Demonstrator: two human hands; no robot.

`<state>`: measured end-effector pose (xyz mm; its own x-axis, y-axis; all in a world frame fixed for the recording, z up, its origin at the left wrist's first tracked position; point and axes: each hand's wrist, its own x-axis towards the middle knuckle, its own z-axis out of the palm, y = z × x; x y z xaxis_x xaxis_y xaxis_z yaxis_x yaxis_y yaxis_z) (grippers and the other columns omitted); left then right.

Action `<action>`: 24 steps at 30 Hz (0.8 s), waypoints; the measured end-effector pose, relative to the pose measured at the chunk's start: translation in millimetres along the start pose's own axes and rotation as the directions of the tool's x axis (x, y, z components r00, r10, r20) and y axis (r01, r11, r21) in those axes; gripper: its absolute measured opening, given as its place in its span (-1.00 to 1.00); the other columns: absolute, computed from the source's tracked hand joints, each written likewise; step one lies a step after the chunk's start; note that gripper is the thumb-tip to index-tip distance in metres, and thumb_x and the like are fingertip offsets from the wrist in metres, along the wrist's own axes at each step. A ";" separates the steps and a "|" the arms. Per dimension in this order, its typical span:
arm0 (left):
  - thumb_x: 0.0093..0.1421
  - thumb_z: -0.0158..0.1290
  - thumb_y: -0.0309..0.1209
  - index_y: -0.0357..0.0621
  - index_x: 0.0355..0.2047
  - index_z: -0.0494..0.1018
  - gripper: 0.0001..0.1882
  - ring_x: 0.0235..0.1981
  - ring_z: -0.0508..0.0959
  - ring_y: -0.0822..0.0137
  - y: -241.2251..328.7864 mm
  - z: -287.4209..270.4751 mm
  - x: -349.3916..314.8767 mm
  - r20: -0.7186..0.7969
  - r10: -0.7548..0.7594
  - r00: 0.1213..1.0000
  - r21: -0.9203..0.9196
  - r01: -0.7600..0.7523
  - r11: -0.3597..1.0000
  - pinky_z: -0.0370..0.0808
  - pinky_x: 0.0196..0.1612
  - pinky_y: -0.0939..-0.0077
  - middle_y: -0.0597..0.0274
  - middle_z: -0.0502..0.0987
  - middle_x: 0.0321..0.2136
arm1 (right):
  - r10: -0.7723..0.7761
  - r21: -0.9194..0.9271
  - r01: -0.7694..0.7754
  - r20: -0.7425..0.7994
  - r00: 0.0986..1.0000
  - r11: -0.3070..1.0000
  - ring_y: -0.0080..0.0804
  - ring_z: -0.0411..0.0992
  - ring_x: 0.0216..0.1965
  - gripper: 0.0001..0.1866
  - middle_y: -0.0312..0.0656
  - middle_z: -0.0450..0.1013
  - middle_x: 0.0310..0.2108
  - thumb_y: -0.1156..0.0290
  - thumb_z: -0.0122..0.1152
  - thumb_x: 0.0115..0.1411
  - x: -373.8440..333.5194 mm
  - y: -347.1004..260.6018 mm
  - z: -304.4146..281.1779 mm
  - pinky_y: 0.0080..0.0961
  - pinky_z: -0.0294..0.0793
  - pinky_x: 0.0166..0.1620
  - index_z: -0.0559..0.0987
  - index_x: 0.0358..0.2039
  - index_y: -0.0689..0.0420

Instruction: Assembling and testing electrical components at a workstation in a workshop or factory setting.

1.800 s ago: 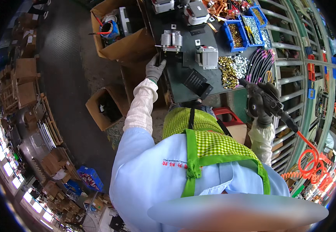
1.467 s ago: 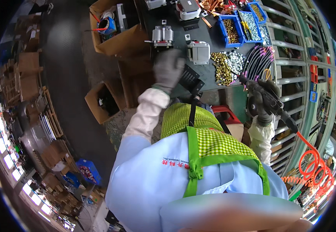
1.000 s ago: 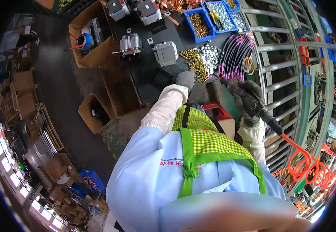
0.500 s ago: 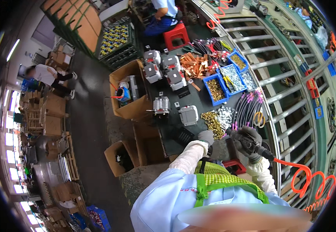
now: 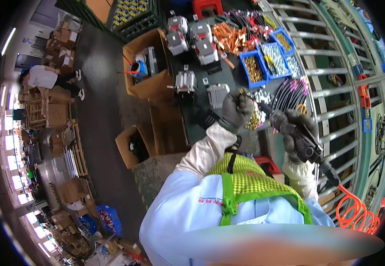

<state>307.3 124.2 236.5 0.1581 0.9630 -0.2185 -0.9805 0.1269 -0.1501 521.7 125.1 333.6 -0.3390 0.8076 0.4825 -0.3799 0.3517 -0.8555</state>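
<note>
Green-checked apron [image 5: 241, 177] nearest, then 2 gloved hands out past the bench [image 5: 191, 103] edge. R hand [image 5: 307, 125] is wrapped full round a black air screwdriver [image 5: 282, 122], tip aimed inward; firm grip prob. steadies it vs. drag of the hose. Orange-red coiled air hose [image 5: 345, 191] trails off to the right, prob. so it can stretch & stay off the parts.

L hand [image 5: 238, 110]: fingers curled in, apparently pinching a small brass screw [image 5: 242, 91] up by the driver tip; touching or apart, can't tell at this size. Raised clear of the bench, prob. so tip & screw are easy to line up.

Black metal plate [image 5: 208, 117] lies by L wrist, partly hidden. Brass screw pile [image 5: 252, 122] sits by the near edge, prob. for short reach, w/ silver nuts [image 5: 263, 94] next to it. Black cables [image 5: 288, 95] fanned approx. parallel alongside, prob. so one lifts out w/o tangling.

Further: grey boxy unit [image 5: 218, 94] just past L hand, finned silver unit [image 5: 185, 81] left of it. Blue bins [image 5: 258, 84] keep fasteners sorted; yellow-handled pliers [image 5: 270, 64] lie across one. Copper strips [image 5: 228, 37] heaped beyond; grey units [image 5: 206, 51] bunched far left, prob. to free working room. Red stool [image 5: 208, 6] last.
</note>
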 end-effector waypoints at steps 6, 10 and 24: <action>0.21 -0.03 -0.39 -0.27 -0.34 0.50 -0.81 -0.64 0.49 0.54 4.9 1.2 -7.4 0.073 -0.010 0.997 -0.143 0.020 0.989 0.39 -0.62 0.75 0.36 0.53 -0.60 | -0.101 -0.017 0.103 0.088 0.991 0.995 -0.14 0.36 0.12 -0.31 0.04 0.37 0.06 0.46 0.38 0.07 10.5 5.1 16.7 -0.17 0.38 0.16 0.26 0.19 0.15; 0.19 0.01 -0.39 -0.26 -0.38 0.49 -0.83 -0.65 0.47 0.53 6.0 -9.5 -17.9 0.045 0.049 0.998 -0.157 -0.041 0.987 0.39 -0.62 0.76 0.32 0.54 -0.59 | -0.042 -0.043 0.047 0.114 0.993 0.998 -0.17 0.41 0.05 -0.32 0.01 0.41 -0.02 0.44 0.43 0.02 4.0 16.1 15.9 -0.27 0.46 0.07 0.30 0.12 0.20; 0.30 -0.07 -0.15 -0.11 -0.20 0.40 -0.71 -0.53 0.49 0.41 46.4 -17.8 -37.0 -0.170 0.269 0.948 0.384 -0.188 0.904 0.38 -0.50 0.61 0.26 0.51 -0.44 | 0.051 0.043 -0.057 0.111 0.993 0.997 -0.16 0.35 0.14 -0.29 0.04 0.38 0.07 0.43 0.39 0.08 9.2 51.8 42.0 -0.23 0.36 0.18 0.23 0.19 0.20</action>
<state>258.1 90.2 220.4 -0.0938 0.9067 -0.4111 -0.9610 0.0255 0.2755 462.7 130.8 301.5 -0.4512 0.7673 0.4557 -0.3971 0.2846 -0.8725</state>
